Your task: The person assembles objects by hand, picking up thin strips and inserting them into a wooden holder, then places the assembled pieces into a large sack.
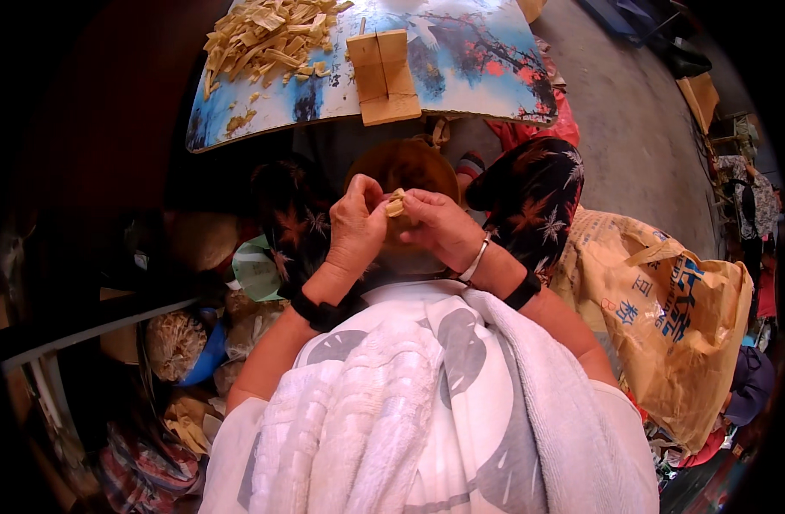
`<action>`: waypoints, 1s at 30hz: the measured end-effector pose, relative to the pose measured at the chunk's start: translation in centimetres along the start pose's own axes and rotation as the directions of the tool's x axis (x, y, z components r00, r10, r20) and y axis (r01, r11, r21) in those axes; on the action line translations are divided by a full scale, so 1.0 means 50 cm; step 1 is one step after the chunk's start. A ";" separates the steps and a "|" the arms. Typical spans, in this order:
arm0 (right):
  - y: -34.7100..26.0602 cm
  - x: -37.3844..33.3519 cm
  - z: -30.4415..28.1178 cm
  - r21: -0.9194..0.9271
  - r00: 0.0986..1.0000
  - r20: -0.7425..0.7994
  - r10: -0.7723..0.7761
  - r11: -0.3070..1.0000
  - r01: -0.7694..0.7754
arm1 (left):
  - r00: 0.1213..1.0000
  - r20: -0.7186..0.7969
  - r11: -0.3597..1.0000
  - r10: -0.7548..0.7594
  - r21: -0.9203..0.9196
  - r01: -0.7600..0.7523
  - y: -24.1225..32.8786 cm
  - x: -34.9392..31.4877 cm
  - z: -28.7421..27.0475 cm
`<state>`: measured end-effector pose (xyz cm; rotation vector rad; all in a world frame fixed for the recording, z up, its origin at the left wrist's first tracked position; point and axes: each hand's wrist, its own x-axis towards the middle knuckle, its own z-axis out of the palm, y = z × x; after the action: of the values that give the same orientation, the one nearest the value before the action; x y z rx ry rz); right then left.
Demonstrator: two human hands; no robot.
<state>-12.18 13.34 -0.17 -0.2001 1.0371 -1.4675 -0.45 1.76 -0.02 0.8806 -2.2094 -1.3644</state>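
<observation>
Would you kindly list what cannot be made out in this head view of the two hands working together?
- Small pale strip piece: mostly covered by the fingers of the left hand and right hand; its shape is unclear.
- Round brown basket: hidden behind both hands; contents unseen.
- Pile of pale cut strips: cut off by the top edge.
- Left side: too dark to read.

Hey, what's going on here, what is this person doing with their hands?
A seated person holds a small pale strip between both hands, the left hand and right hand pinching it together above a round brown basket. Ahead, a painted board carries a heap of similar pale strips and a small wooden block jig. A big tan sack sits to the right.
</observation>
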 end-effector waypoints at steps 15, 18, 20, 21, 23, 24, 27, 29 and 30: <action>-0.034 -0.033 0.020 -0.896 0.854 0.106 -0.510 0.323 0.305 | 0.998 0.018 0.997 0.062 -0.052 -0.061 0.010 0.009 -0.039; -0.030 -0.057 0.028 -0.933 0.837 0.117 -0.535 0.230 0.278 | 0.999 0.019 0.992 0.051 -0.116 -0.048 -0.023 0.017 -0.049; -0.027 -0.064 0.033 -0.925 0.827 0.099 -0.553 0.255 0.281 | 0.977 0.165 0.878 -0.132 -0.439 0.193 -0.021 0.021 -0.059; -0.025 -0.064 0.034 -0.918 0.815 0.065 -0.576 0.285 0.275 | 0.946 0.257 0.762 -0.199 -0.565 0.314 -0.020 0.021 -0.061; -0.023 -0.052 0.036 -0.902 0.780 0.006 -0.626 0.334 0.275 | 0.901 0.340 0.516 -0.270 -0.739 0.433 -0.010 0.018 -0.052; -0.019 -0.046 0.039 -0.905 0.760 0.019 -0.650 0.311 0.289 | 0.874 0.388 0.371 -0.292 -0.797 0.477 -0.004 0.011 -0.046; -0.006 -0.025 0.040 -0.918 0.706 0.100 -0.701 0.209 0.338 | 0.866 0.459 0.290 -0.201 -0.816 0.500 0.006 -0.016 -0.007; -0.008 -0.019 0.037 -0.921 0.681 0.216 -0.699 0.084 0.379 | 0.897 0.379 0.409 -0.227 -0.798 0.441 0.013 -0.013 -0.002; -0.017 -0.020 0.035 -0.929 0.702 0.183 -0.688 0.111 0.352 | 0.907 0.352 0.465 -0.233 -0.779 0.422 0.017 -0.012 -0.010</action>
<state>-11.39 13.25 1.84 -1.4043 2.2062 -1.3090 0.02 2.15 0.96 0.7947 -1.1385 -2.4814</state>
